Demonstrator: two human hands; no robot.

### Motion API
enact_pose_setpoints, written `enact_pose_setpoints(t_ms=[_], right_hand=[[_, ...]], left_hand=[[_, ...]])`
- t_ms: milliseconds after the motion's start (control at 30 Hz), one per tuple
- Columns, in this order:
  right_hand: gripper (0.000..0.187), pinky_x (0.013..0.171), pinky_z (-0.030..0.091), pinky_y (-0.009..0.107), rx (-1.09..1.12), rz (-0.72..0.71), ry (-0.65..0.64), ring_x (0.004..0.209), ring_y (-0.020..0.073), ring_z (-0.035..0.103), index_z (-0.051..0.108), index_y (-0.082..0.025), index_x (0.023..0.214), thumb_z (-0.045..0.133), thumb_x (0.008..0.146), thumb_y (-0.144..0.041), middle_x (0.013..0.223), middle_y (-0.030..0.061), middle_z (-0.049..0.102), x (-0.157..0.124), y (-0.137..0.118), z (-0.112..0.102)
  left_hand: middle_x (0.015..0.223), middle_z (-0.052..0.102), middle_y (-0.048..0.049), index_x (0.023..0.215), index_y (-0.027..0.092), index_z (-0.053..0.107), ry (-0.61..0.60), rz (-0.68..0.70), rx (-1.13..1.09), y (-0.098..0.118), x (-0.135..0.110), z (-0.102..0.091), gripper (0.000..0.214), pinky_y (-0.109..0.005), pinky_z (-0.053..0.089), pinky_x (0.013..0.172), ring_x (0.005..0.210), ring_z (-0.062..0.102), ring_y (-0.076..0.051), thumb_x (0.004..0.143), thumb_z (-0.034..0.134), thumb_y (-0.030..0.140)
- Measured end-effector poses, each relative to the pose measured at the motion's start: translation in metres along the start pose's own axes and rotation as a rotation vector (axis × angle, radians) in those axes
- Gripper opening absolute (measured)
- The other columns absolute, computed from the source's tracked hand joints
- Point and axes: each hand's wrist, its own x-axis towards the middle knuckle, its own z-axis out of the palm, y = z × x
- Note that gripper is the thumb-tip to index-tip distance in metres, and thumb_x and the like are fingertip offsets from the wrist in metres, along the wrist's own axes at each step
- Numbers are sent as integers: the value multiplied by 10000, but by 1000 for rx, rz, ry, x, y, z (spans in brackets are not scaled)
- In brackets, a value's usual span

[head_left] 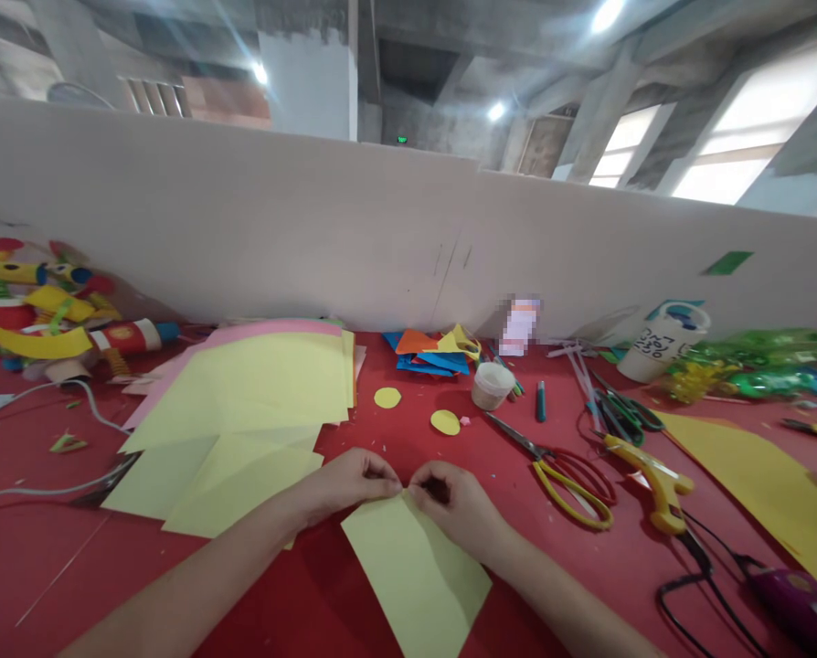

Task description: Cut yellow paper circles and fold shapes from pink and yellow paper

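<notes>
A pale yellow sheet of paper (419, 571) hangs toward me, its far edge pinched between both hands. My left hand (350, 480) is closed, thumb and fingertips on the left part of that edge. Right beside it, my right hand (460, 507) grips the same edge with curled fingers. The fingertips of the two hands nearly touch. Two yellow paper discs (445, 422) lie beyond the hands. To the left, a spread stack of yellow and pink paper sheets (244, 393) reaches close to my left forearm.
Scissors with yellow and red handles (573, 493) and a yellow glue gun (655, 480) with a black cord lie at right. A small tub (492, 386) stands beyond, near blue and orange paper scraps (426, 356). Paper-cup crafts (38, 320) crowd the far left. A white partition (299, 228) bounds the red table.
</notes>
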Motion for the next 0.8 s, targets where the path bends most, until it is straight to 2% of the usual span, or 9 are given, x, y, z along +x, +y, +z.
enact_pose_setpoints(t_ms=[167,367,500,800], right_hand=[[84,599,422,228,-18,-28,10,644,132,536,615,-168,745,543,745,-211,703,18,615,-1,-3,-1],[160,542,403,213,18,10,-66,595,123,522,620,-162,740,529,780,-287,659,8,600,0,-3,-6],[191,539,381,211,-44,-1,-67,576,117,499,607,-160,673,516,784,-285,608,-8,569,1,-3,-8],[145,556,395,215,-35,13,-49,594,123,514,607,-162,692,527,758,-262,634,0,587,2,-3,-6]], left_hand=[[634,579,11,713,153,669,11,-2,-24,3,-1,3,203,-222,340,564,593,477,-122,668,638,348],[579,525,36,677,151,644,24,-24,-79,4,-1,6,176,-213,316,528,542,429,-100,642,658,323],[595,544,33,698,150,645,5,-27,-90,0,0,5,169,-212,323,535,546,444,-98,653,657,312],[658,618,0,739,165,700,-56,35,-24,1,0,0,204,-233,360,606,616,500,-126,699,634,353]])
